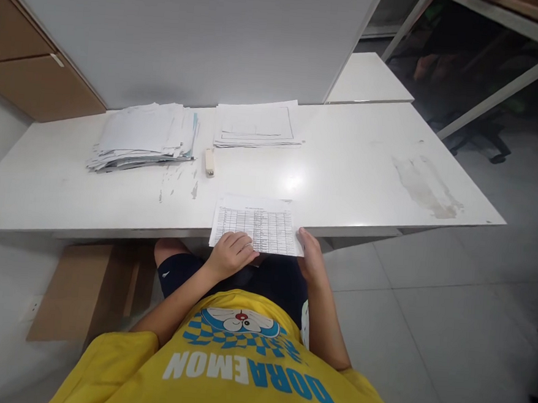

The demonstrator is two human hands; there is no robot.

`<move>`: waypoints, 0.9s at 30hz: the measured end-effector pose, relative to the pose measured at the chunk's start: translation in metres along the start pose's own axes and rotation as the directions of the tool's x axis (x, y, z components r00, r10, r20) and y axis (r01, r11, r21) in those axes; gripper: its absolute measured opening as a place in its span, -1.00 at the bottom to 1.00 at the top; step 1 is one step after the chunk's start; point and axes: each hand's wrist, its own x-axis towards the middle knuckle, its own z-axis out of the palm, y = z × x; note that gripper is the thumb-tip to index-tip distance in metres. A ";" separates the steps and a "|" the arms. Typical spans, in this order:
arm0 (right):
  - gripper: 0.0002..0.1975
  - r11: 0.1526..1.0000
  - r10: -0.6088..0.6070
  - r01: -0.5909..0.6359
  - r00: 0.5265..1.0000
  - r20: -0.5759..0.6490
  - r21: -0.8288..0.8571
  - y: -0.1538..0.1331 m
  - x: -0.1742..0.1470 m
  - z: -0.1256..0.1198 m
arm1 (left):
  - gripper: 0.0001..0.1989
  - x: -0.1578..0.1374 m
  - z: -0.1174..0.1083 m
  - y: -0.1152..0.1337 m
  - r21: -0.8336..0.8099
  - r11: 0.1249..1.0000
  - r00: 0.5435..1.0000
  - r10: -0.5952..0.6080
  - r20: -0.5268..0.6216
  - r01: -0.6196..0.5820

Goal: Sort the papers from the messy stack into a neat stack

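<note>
Printed sheets of paper (267,223) with a table of text lie at the desk's front edge, their near side overhanging it. My left hand (232,253) rests over the near left part of the sheets, fingers bent on the paper. My right hand (310,256) grips the sheets at their right edge, thumb on top and the other fingers hidden. Beyond the sheets, slightly to the left, a cream-coloured stapler (209,163) lies on the desk, touched by neither hand.
On the white desk (345,170) a tall, uneven stack of papers (140,131) stands at back left. A thinner paper pile (256,124) lies beside it against the grey partition (207,37). Cardboard boxes (72,286) sit under the desk at left. A wheeled chair base (489,140) shows at right.
</note>
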 end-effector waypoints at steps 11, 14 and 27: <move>-0.52 0.984 -0.082 0.086 0.996 0.031 -0.158 -0.012 0.008 -0.010 | -0.80 -0.011 -0.005 -0.016 -0.015 0.995 0.989 -0.093 0.115 0.095; -0.52 0.920 -0.229 0.188 0.970 -0.082 -0.344 -0.034 0.014 -0.023 | -0.80 -0.012 0.000 -0.016 -0.001 0.993 0.990 -0.117 0.079 0.117; -0.75 0.234 -0.972 0.872 0.207 -0.108 -0.429 -0.181 -0.002 0.089 | -0.74 -0.033 -0.002 -0.004 -0.146 0.983 0.990 -0.122 -0.072 0.110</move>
